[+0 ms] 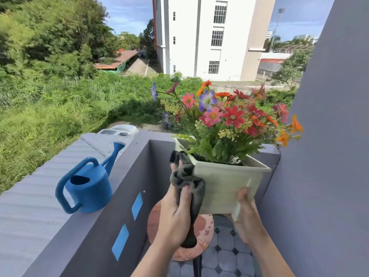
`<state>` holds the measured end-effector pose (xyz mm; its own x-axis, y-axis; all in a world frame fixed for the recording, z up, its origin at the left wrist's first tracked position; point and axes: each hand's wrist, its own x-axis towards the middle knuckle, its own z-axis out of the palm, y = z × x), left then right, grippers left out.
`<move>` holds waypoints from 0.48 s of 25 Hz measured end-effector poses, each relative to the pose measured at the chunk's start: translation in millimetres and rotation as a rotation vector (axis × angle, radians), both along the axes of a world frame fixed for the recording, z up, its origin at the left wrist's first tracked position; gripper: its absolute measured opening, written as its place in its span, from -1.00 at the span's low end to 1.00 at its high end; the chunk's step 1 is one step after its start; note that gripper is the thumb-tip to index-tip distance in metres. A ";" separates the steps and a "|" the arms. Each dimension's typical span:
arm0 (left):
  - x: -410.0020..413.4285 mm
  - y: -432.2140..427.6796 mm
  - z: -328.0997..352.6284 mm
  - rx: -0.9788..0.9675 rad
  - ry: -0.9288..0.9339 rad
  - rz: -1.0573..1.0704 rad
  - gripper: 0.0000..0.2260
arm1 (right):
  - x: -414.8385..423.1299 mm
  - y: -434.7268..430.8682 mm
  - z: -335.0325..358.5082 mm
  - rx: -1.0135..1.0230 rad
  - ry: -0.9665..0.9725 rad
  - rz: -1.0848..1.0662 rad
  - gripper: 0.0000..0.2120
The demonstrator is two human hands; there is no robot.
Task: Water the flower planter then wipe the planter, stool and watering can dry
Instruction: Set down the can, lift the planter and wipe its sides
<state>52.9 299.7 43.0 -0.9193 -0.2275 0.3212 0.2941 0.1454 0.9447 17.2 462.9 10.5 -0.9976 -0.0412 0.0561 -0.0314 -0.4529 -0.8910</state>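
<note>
Balcony up high, sunny day. Grey low wall (127, 188) on left and front, blue tape patches (137, 205) stuck on inner side. Tall grey wall (319, 156) on right. Floor tiles (225, 254) grey with small dark diamonds. Ridged grey roof (30, 196) just past wall. Green bushes and trees (50, 56) beyond. Big white building (203, 37) with barred windows behind. White car (119, 131) parked below. Blue sky (127, 15), few thin clouds.
</note>
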 end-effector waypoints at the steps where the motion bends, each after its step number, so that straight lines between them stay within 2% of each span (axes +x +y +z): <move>1: -6.4 -3.0 3.6 0.031 -0.033 -0.024 -0.61 | 0.2 1.8 1.0 0.000 0.023 0.015 -0.22; 2: -14.6 -7.0 7.9 0.047 -0.074 -0.026 -0.69 | 0.7 3.4 2.0 -0.002 0.033 0.028 -0.29; 7: -57.8 -32.0 3.7 0.093 -0.259 0.032 -0.56 | 4.5 2.7 -8.4 0.018 0.003 0.043 -0.24; 9: -52.8 -32.2 6.7 0.126 -0.228 -0.007 -0.61 | 5.0 -3.6 -11.4 0.025 -0.003 0.014 -0.19; 12: -45.3 -30.9 9.5 0.065 -0.172 -0.086 -0.69 | 0.1 -9.5 -17.5 0.048 -0.009 -0.015 -0.15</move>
<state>7.6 268.8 52.5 -0.9762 -0.1610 0.1450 0.1363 0.0638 0.9886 17.3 453.5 -7.0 -0.9986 -0.0283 0.0455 -0.0299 -0.4088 -0.9121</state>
